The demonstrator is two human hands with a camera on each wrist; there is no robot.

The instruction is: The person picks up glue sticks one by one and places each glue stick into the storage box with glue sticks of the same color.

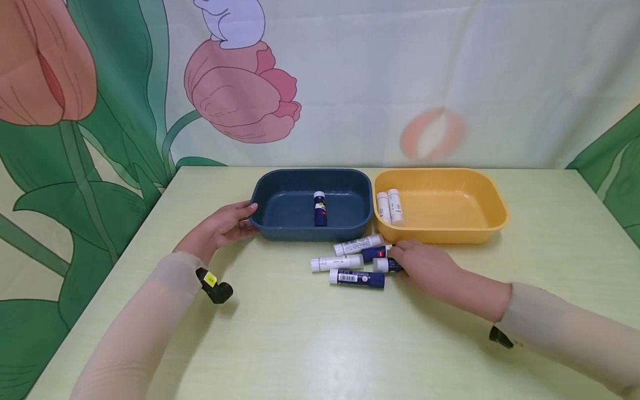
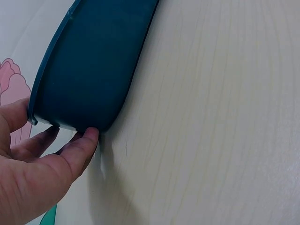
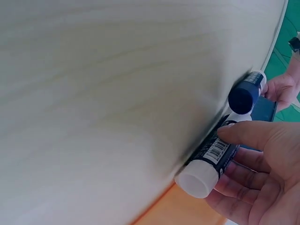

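Observation:
My left hand holds the left end of a dark blue tray; in the left wrist view the thumb is at its rim and the fingers touch its end wall. One navy glue stick lies inside. With thumb and fingers, my right hand grips a navy glue stick with a barcode label, in front of the yellow tray. Beside that hand lie another navy glue stick, two white glue sticks and, nearest me, a navy one with a white cap.
Two white glue sticks lean at the left end inside the yellow tray. Both trays stand side by side at the back of the pale table. A printed curtain hangs right behind it.

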